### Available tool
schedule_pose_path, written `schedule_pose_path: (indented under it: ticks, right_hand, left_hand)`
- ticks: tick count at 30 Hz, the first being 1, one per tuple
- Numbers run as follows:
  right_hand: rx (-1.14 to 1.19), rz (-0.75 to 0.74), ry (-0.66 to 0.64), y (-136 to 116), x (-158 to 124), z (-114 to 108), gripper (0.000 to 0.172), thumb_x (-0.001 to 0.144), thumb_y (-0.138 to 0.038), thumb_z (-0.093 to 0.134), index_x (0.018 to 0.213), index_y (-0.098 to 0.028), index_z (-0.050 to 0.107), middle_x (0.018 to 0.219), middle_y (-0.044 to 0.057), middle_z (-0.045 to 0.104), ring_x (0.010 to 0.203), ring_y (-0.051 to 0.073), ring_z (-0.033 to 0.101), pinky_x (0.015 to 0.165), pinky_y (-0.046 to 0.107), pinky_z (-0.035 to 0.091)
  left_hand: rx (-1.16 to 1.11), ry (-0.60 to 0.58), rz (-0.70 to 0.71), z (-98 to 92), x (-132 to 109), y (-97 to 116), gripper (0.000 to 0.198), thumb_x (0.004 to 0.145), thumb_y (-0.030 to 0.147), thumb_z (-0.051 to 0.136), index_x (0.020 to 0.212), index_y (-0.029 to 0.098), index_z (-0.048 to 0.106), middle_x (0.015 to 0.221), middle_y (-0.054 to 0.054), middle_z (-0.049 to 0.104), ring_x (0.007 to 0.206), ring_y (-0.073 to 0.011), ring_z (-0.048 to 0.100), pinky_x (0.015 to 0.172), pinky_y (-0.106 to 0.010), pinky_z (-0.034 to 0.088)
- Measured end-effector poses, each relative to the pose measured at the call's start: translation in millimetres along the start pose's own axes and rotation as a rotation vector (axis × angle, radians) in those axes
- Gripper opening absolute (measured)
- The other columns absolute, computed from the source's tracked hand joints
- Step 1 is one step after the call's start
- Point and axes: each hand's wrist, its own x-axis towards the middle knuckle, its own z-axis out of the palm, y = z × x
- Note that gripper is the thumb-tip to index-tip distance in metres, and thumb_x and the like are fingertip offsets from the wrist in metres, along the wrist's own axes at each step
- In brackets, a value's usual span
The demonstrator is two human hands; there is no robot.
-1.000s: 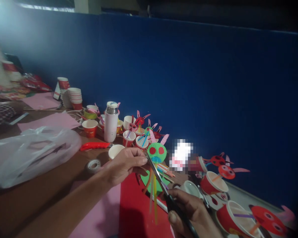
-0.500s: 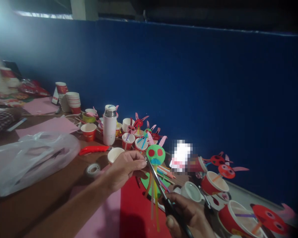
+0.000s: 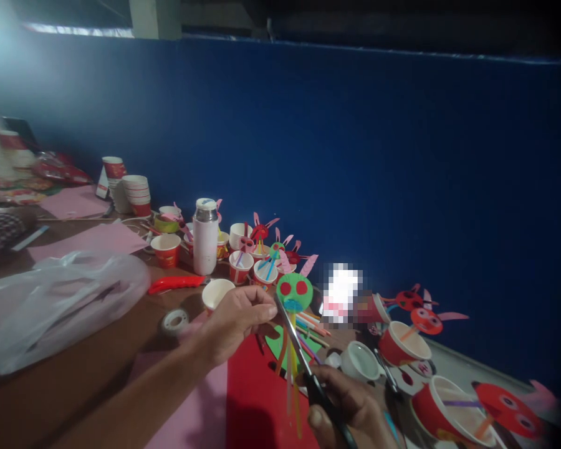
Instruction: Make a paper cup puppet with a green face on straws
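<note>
My left hand [image 3: 236, 321] pinches a green paper face [image 3: 294, 291] with two red eyes, pink ears and thin coloured strips hanging below it. My right hand [image 3: 350, 408], at the bottom edge, grips black-handled scissors [image 3: 303, 368]. Their blades point up and left, and the tips reach the paper face close to my left fingertips. Both hands hover over a red paper sheet [image 3: 257, 399] and a pink sheet [image 3: 194, 411] on the brown table.
Red-and-white paper cups [image 3: 166, 248] with paper animal faces crowd the table along the blue wall. A white flask [image 3: 204, 237], a red utility knife [image 3: 177, 284], a tape roll [image 3: 175, 321], a clear plastic bag [image 3: 51, 305] and a cup stack [image 3: 137, 193] lie left. More decorated cups [image 3: 442, 415] stand right.
The view has shifted slightly. My right hand with the scissors has sunk a little lower in the frame. My left hand still holds the green face in the same place.
</note>
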Motion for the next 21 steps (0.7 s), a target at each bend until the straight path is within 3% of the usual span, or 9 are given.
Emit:
schedule_pose_path:
  ticks: [10,17,21]
  right_hand:
    - [0.183,0.035,-0.083,13.0,8.8,-4.7,0.053,0.064,-0.057,0.069,0.092,-0.015,0.056,0.050,-0.008,0.035,0.038,0.002,0.029,0.037,0.014,0.023]
    - [0.241,-0.086,-0.196,31.7,23.8,-17.6,0.051,0.064,-0.056,0.070,0.089,-0.014,0.054,0.048,-0.006,0.044,0.035,0.003,0.035,0.034,0.013,0.027]
    - [0.257,-0.137,-0.194,35.0,30.0,-19.4,0.049,0.062,-0.054,0.072,0.084,-0.015,0.055,0.049,-0.006,0.045,0.036,0.003,0.035,0.035,0.014,0.028]
  left_hand:
    - [-0.113,-0.041,-0.017,-0.5,0.2,-3.1,0.019,0.074,0.031,0.062,0.069,0.013,0.058,0.071,-0.006,0.065,0.069,-0.0182,0.062,0.060,-0.028,0.050]
    - [-0.155,-0.066,-0.035,5.5,-0.2,-10.2,0.009,0.067,0.020,0.064,0.067,0.014,0.057,0.071,-0.005,0.063,0.069,-0.0168,0.060,0.060,-0.026,0.047]
    - [-0.166,-0.029,-0.015,15.6,-3.8,-23.9,0.018,0.061,0.010,0.070,0.074,0.015,0.057,0.072,0.000,0.061,0.068,-0.0110,0.057,0.068,-0.023,0.045]
